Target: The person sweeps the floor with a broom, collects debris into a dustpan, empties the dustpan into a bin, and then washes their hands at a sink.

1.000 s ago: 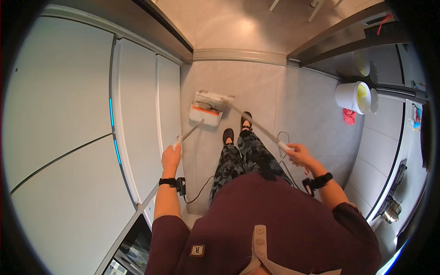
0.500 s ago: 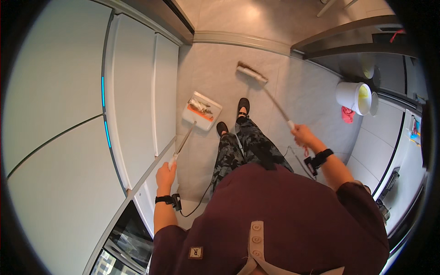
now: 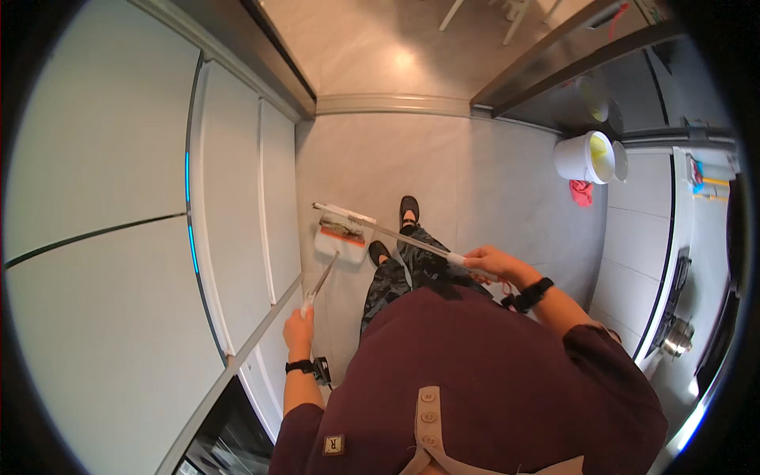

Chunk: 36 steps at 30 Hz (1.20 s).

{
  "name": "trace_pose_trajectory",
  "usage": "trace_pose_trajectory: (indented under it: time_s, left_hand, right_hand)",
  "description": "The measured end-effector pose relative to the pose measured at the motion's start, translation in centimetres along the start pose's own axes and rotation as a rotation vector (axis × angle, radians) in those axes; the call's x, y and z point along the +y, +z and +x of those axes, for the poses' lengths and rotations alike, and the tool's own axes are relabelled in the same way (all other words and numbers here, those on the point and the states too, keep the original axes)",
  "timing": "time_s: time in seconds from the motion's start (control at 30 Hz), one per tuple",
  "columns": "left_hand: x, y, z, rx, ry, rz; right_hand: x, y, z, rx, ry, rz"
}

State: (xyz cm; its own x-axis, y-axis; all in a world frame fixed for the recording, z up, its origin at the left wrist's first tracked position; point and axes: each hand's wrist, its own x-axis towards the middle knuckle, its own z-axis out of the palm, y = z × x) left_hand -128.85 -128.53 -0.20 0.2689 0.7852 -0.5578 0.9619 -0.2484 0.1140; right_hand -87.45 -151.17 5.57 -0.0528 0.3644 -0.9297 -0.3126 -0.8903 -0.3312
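My left hand (image 3: 298, 332) is closed round the grip of a long-handled dustpan (image 3: 334, 248), white with an orange strip, which rests on the floor in front of my left shoe. Grey and brown debris (image 3: 340, 228) lies inside the pan. With closed fingers, my right hand (image 3: 497, 264) holds the white grip of a broom (image 3: 408, 241), whose metal handle slants across in front of my legs. The broom's head (image 3: 342, 211) is at the pan's far edge and partly covers its mouth; I cannot tell whether the two touch.
White cabinet fronts (image 3: 229, 198) line my left side. A white bucket (image 3: 576, 161) with something yellow inside stands at the far right, a red cloth (image 3: 581, 192) below it. Beyond the floor track (image 3: 392, 104) are white furniture legs (image 3: 518, 20). A metal pot (image 3: 677, 337) sits on the right counter.
The broom has swung left, its head going from the floor ahead to the dustpan. My right hand has moved slightly left and down. The whole view has shifted, while the left hand keeps its hold.
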Motion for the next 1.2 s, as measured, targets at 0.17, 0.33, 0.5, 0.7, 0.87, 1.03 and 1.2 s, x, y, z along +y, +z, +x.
trace_pose_trajectory:
  time_s: [0.17,0.33,0.5,0.7,0.87,1.03,1.2]
  left_hand:
    - [2.4,-0.7,0.3,0.061,-0.017,-0.093]
    - [6.3,-2.3,3.6,0.095,0.068,-0.224]
    - [12.5,-5.0,9.3,0.076,0.113,-0.207]
    - [20.2,-7.5,16.8,0.101,0.101,-0.153]
    - [25.5,-9.2,20.9,0.133,0.075,-0.171]
    - [29.5,-10.8,22.9,0.103,0.023,-0.146]
    - [30.2,-11.5,25.1,0.106,0.023,-0.127]
  right_hand:
    - [2.5,-1.5,-4.7,0.252,-0.072,0.218]
    - [3.0,-4.3,-3.4,0.441,-0.159,0.517]
    - [-0.5,-11.8,1.0,0.614,-0.227,0.602]
    - [-7.2,-20.6,9.8,0.670,-0.132,0.673]
    - [-12.1,-20.4,14.0,0.671,0.028,0.227]
    - [-10.0,-19.2,14.5,0.711,-0.084,-0.270]
    - [-13.6,-18.3,12.2,0.518,-0.094,-0.306]
